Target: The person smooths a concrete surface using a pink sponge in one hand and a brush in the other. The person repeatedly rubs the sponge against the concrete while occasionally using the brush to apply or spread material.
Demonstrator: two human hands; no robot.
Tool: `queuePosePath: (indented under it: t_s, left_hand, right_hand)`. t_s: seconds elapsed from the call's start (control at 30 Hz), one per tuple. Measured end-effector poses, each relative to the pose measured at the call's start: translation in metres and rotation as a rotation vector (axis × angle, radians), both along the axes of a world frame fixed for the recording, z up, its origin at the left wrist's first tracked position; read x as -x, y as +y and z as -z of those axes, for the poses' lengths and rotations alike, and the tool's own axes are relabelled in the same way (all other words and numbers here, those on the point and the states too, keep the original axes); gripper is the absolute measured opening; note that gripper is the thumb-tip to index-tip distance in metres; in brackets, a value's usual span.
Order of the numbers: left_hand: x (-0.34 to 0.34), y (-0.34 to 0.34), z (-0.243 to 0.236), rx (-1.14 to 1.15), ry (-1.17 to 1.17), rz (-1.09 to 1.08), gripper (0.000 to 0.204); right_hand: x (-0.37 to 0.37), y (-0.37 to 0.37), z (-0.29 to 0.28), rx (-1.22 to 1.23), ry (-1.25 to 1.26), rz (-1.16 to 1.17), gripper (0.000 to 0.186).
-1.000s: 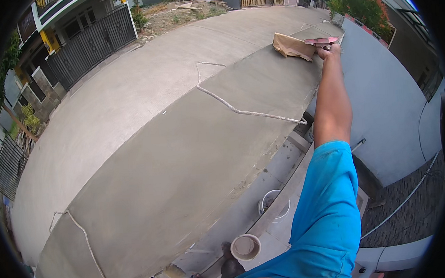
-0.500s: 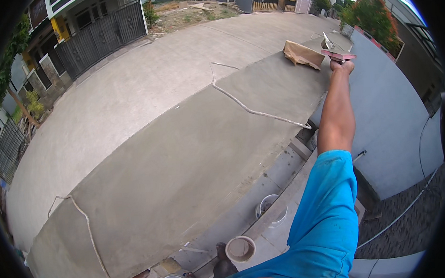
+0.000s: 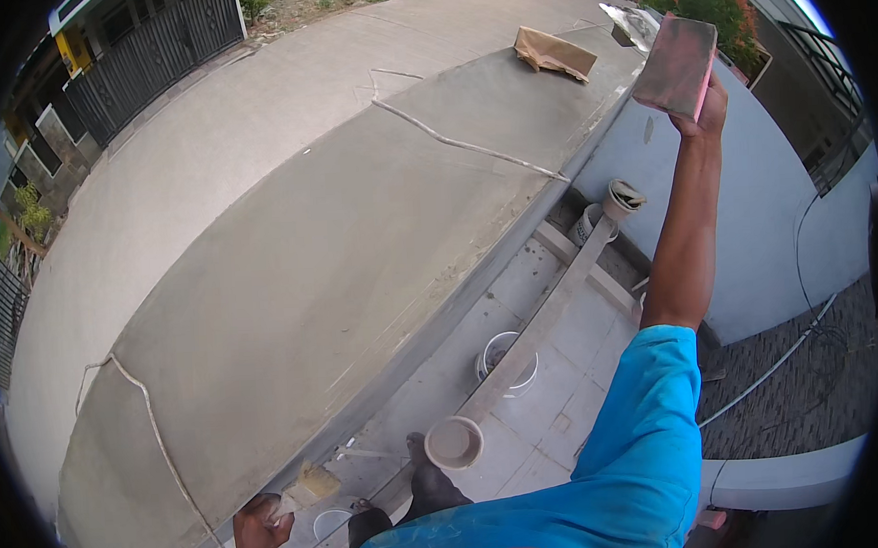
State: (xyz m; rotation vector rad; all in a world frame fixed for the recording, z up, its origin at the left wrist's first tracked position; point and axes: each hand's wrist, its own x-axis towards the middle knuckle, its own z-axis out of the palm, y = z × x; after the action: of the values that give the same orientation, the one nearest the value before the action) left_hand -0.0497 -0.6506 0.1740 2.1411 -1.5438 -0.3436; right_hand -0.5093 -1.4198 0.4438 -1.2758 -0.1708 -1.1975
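Raised at the upper right, my right hand [image 3: 703, 114] is closed behind a rectangular plastering float [image 3: 678, 66], grey-faced with pink edges. The float's handle is hidden, and its smeared face is turned toward me. At the lower left, my left hand [image 3: 259, 529] is closed around the pale end of a brush-like tool [image 3: 314, 483] with a blocky tan head. Between my hands stretches a long, smooth grey cement surface [image 3: 292, 271]. Near the float, a folded piece of brown paper [image 3: 555, 57] lies on its far end.
Two bent pale rods [image 3: 463, 146] cross the cement. Below its near edge are a plank [image 3: 520, 344], a round tub [image 3: 454, 442], a white bucket [image 3: 507, 364] and another small bucket [image 3: 622, 199]. A pale wall [image 3: 749, 192] rises at right. Shiny crumpled sheeting [image 3: 634, 23] is beyond the float.
My right hand has lifted the float toward me and tilted its face into sight. The view has shifted, so more of my left hand, its tool and the plank shows.
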Motion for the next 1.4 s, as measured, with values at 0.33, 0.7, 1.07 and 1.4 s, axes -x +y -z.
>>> queuePosePath:
  t_s: [0.33, 0.7, 1.07, 1.4]
  left_hand:
    - [-0.002, 0.028, -0.003, -0.17, 0.129, 0.074, 0.03]
    - [-0.003, 0.12, 0.001, 0.08, 0.021, 0.106, 0.022]
    - [-0.073, 0.267, 0.003, 0.168, -0.011, -0.189, 0.02]
    - [-0.089, 0.265, 0.013, 0.29, -0.07, -0.046, 0.019]
  right_hand:
    - [-0.173, 0.317, -0.031, -0.482, -0.064, -0.856, 0.057]
    - [-0.397, 0.588, 0.02, -0.353, 0.151, -1.044, 0.041]
    - [-0.478, 0.759, 0.044, -0.543, 0.209, -0.972, 0.035]
    - [-0.33, 0.598, 0.017, -0.311, 0.193, -0.474, 0.038]
